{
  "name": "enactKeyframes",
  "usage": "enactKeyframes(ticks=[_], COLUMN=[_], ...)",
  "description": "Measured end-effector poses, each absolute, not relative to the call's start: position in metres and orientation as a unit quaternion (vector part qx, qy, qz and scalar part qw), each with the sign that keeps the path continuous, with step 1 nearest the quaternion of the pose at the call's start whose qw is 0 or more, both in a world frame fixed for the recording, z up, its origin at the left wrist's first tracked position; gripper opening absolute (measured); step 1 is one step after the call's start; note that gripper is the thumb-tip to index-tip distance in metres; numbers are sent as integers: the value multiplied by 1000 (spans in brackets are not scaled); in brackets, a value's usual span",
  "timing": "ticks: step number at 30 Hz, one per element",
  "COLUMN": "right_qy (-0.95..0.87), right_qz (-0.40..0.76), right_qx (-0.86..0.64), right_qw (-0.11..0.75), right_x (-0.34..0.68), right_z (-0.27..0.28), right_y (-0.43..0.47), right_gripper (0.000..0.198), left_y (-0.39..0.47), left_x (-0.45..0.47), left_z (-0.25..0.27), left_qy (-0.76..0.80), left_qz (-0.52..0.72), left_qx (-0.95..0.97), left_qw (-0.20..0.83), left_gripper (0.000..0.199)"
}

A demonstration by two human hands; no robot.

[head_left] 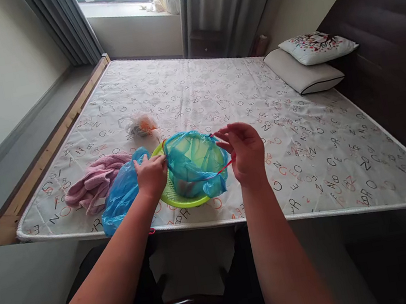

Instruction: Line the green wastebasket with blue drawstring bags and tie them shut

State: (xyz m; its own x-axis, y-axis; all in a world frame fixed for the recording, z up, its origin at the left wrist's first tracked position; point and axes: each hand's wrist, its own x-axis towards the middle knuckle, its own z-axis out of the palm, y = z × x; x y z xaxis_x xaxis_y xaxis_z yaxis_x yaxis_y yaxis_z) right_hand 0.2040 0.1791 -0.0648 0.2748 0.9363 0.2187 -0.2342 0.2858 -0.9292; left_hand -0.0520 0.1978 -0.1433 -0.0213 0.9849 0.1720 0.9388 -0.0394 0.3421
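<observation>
A blue translucent plastic bag [190,167] with a red drawstring [226,164] lies spread inside a lime-green plastic basket [180,202] at the mattress's near edge. My left hand [152,174] is closed on the bag's edge at the basket's left side. On the right, my right hand [244,152] pinches the red drawstring and draws it out from the bag. Another blue plastic bag [122,195] lies crumpled beneath and left of my left hand. Whether anything lies inside the lined basket is unclear.
A pink towel [100,180] lies left of the basket, and a small clear bag with orange and grey contents [142,125] sits behind it. The letter-patterned mattress [305,155] carries pillows [302,71] at the right, by the dark headboard [383,36].
</observation>
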Motion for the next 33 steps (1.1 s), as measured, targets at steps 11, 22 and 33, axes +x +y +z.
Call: enactKeyframes(ticks=[11, 22, 33], right_qy=[-394, -487, -492], right_qz=[459, 596, 569], right_qx=[-329, -219, -311], right_qw=[725, 600, 581], right_x=[206, 215, 211], right_z=[-34, -25, -37], right_y=[163, 150, 159], right_gripper=[10, 16, 23], left_y=[194, 205, 215], left_x=[-47, -43, -62], left_z=[-137, -135, -134], left_qy=[628, 669, 601], left_qz=[255, 191, 320], left_qx=[726, 682, 611], left_qw=[117, 225, 404], left_gripper=[41, 50, 55])
